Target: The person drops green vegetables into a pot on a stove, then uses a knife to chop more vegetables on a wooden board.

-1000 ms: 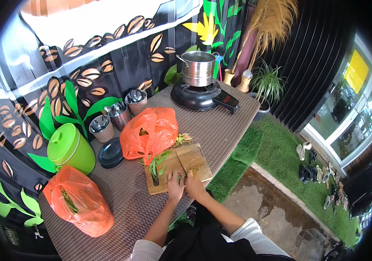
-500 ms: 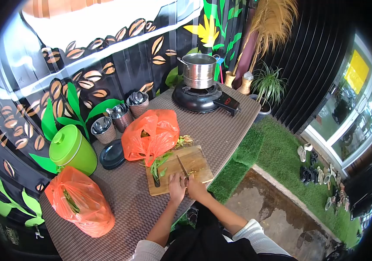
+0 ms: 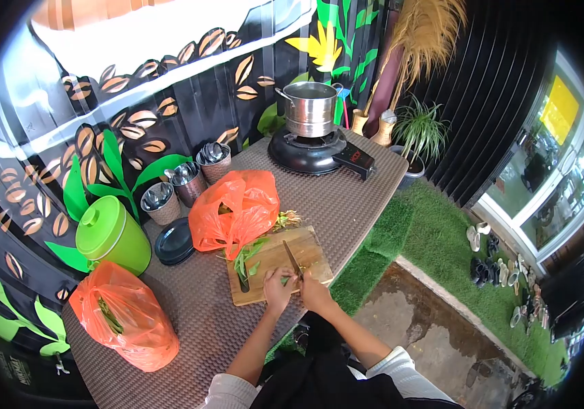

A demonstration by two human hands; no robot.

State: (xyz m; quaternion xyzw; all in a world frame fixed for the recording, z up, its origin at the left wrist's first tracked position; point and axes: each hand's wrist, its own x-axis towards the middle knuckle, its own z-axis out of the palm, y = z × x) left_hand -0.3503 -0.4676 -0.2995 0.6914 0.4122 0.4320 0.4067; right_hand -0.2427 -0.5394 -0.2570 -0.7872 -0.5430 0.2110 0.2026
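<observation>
I find the knife (image 3: 291, 255) gripped at its handle by the right hand (image 3: 316, 294), its long axis running forward and slightly left over the cutting board (image 3: 271, 255) on the desk (image 3: 203, 298). The left hand (image 3: 278, 292) sits just left of the blade, nearer the leaves (image 3: 245, 256), fingers bent in; I cannot tell whether they grasp anything.

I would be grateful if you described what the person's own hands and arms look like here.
The left hand and right hand are bare, without gloves. White sleeves with a ribbed look leave much of the forearms uncovered, and a black garment covers the body.
</observation>
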